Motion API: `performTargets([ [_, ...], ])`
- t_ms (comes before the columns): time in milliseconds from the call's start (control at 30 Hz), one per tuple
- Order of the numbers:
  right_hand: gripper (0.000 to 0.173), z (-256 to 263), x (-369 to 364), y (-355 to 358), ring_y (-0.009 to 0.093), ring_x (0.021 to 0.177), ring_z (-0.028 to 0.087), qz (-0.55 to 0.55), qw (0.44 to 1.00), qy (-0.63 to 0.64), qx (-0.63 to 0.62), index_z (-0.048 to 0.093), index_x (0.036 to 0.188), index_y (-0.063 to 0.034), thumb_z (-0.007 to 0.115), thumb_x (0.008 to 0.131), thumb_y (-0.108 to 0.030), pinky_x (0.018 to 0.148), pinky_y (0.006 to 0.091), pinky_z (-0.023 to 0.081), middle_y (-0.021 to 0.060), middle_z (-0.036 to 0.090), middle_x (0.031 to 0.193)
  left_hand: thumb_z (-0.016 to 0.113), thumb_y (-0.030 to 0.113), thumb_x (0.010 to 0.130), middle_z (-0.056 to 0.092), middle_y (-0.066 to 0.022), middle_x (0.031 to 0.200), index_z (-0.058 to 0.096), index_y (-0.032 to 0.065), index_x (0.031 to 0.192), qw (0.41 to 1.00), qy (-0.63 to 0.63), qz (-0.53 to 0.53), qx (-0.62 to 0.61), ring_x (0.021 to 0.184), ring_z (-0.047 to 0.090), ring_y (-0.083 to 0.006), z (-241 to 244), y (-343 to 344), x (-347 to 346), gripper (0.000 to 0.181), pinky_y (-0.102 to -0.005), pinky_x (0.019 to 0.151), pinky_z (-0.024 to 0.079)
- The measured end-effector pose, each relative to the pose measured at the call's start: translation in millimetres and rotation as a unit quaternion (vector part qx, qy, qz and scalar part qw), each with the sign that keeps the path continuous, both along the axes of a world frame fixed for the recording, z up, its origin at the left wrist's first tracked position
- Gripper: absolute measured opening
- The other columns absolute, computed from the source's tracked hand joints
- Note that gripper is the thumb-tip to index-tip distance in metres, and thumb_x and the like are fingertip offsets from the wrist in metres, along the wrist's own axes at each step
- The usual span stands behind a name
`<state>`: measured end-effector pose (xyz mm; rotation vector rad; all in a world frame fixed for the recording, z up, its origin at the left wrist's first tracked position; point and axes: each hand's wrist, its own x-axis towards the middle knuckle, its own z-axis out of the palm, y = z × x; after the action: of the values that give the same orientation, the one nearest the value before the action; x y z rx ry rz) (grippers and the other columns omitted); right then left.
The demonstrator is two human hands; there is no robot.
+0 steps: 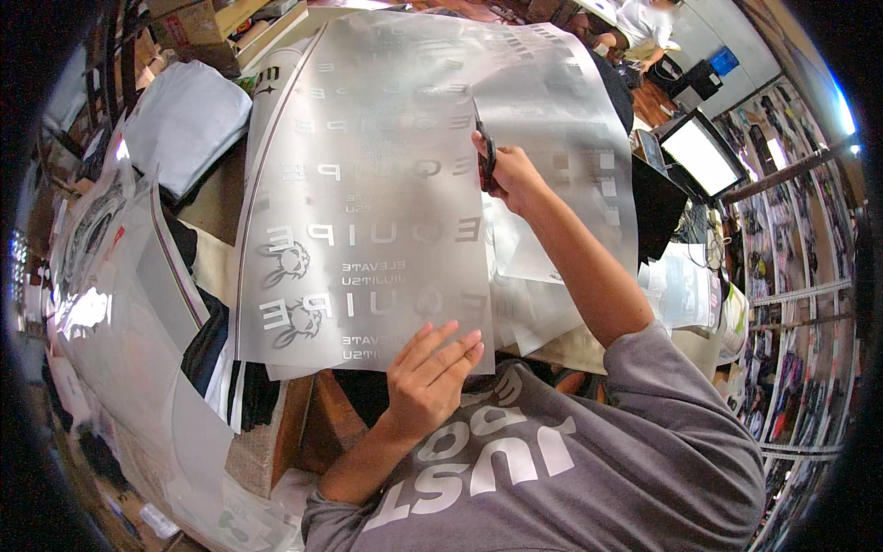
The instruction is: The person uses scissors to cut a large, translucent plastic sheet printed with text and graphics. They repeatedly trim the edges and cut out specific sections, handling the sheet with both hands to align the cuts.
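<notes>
A large translucent transfer film sheet (386, 207) lies before me, printed with rows of mirrored lettering and animal-head motifs near its lower left. My right hand (509, 176) grips black-handled scissors (488, 155) at the sheet's upper right. The blades point away from me along a cut line, and the film's straight right edge runs from there down to the near corner. My left hand (431, 372) rests flat at the near edge with its fingers on the film, holding nothing. To the right of the cut lies another part of the film (566, 124), bearing small pale squares.
Folded white cloth (186, 127) and cardboard boxes (190, 31) stand at the left. Clear plastic film (131, 331) covers dark garments there. At right are a lit monitor (703, 152), cables and loose sheets (683, 286). Shelves (793, 297) line the right side; another person (641, 31) sits beyond.
</notes>
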<state>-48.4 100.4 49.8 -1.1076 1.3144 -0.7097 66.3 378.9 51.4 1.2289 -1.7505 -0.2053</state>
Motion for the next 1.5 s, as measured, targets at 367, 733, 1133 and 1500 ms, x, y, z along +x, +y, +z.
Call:
performTargets([
  [367, 0.048, 1.9, 1.4, -4.3, 0.009, 0.052, 0.049, -0.031, 0.994, -0.083, 0.058, 0.056, 0.073, -0.0108, 0.060, 0.077, -0.058, 0.047, 0.0215, 0.036, -0.0023, 0.052, 0.060, 0.064, 0.005, 0.073, 0.067, -0.0038, 0.097, 0.069, 0.0068, 0.087, 1.000, 0.018, 0.005, -0.002, 0.096, 0.061, -0.0233, -2.8, 0.3, 1.3, 0.015, -0.0390, 0.088, 0.046],
  [733, 0.051, 7.4, 2.1, -19.8, 0.011, 0.053, 0.051, 0.036, 0.998, -0.038, 0.017, 0.056, 0.074, -0.0127, 0.054, 0.078, -0.063, 0.049, 0.0251, 0.039, -0.0010, 0.052, 0.061, 0.065, 0.003, 0.072, 0.066, -0.0055, 0.098, 0.068, 0.0058, 0.088, 0.999, 0.036, -0.004, -0.008, 0.096, 0.061, -0.0245, -4.7, 0.8, 4.2, 0.017, -0.0394, 0.088, 0.047],
  [1133, 0.057, -13.5, -9.3, -44.8, 0.015, 0.051, 0.055, 0.051, 0.998, -0.017, 0.027, 0.054, 0.072, -0.0087, 0.056, 0.075, -0.066, 0.043, 0.0258, 0.039, 0.0024, 0.054, 0.060, 0.053, -0.007, 0.080, 0.063, -0.0180, 0.099, 0.055, 0.0008, 0.098, 0.986, 0.166, 0.027, -0.021, 0.096, 0.062, -0.0325, 0.7, 8.8, 21.9, 0.020, -0.0423, 0.086, 0.049],
  [1500, 0.060, -11.1, -5.5, -14.2, 0.016, 0.048, 0.056, 0.061, 0.998, -0.028, -0.001, 0.055, 0.072, -0.0065, 0.054, 0.076, -0.066, 0.041, 0.0249, 0.037, 0.0039, 0.054, 0.058, 0.053, -0.003, 0.081, 0.063, -0.0184, 0.097, 0.054, 0.0016, 0.097, 0.986, 0.159, 0.035, -0.043, 0.092, 0.062, -0.0336, 1.2, 5.9, 29.9, 0.016, -0.0414, 0.082, 0.051],
])
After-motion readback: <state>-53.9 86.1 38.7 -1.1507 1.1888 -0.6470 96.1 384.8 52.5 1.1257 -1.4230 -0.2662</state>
